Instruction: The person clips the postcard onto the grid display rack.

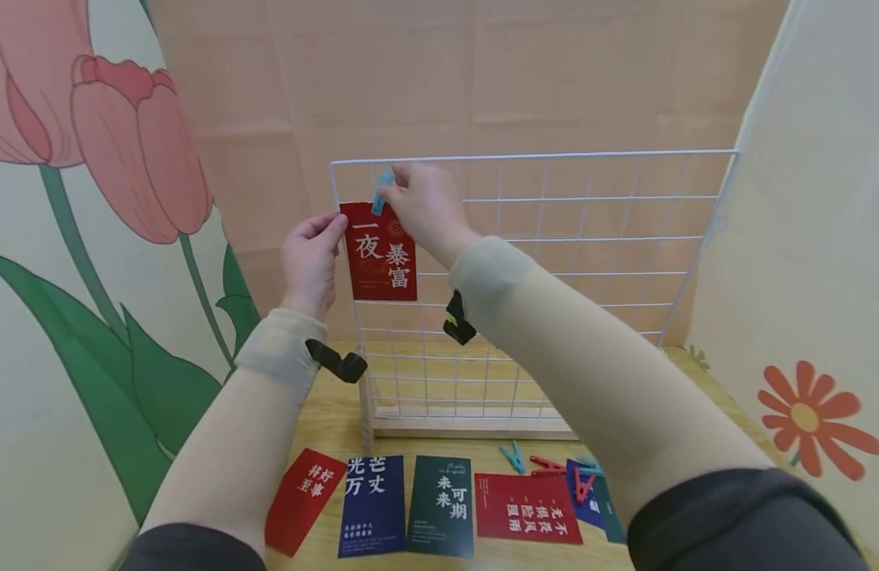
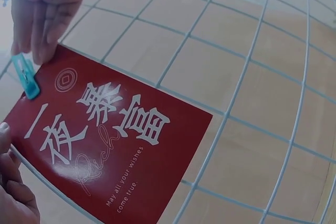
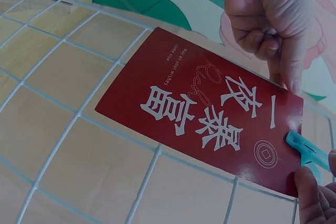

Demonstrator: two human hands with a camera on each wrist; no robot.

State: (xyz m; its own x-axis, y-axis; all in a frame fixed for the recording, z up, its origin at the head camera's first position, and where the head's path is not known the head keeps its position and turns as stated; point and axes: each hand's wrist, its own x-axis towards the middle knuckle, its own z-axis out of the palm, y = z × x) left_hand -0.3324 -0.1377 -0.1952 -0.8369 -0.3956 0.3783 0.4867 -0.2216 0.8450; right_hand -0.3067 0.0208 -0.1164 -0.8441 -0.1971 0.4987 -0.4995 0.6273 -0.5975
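Note:
A red card (image 1: 371, 281) with white characters hangs upright against the top left corner of a white wire grid (image 1: 539, 156). My left hand (image 1: 311, 262) pinches the card's left edge near its upper corner between thumb and fingers. At the card's top edge, my right hand (image 1: 432, 208) holds a light blue clothespin (image 1: 380, 194) by its handle end. In the right wrist view, the tip of the clothespin (image 3: 298, 141) lies over the card's face. The left wrist view shows the card (image 2: 173, 166) flat in front of the wires.
The grid stands in a wooden base (image 1: 475, 428) on a wooden table. In front lie a red card (image 1: 300, 507), a blue card (image 1: 371, 515), a green card (image 1: 439, 531) and another red card (image 1: 503, 507). Loose clothespins, including a teal clothespin (image 1: 513, 457), lie to the right.

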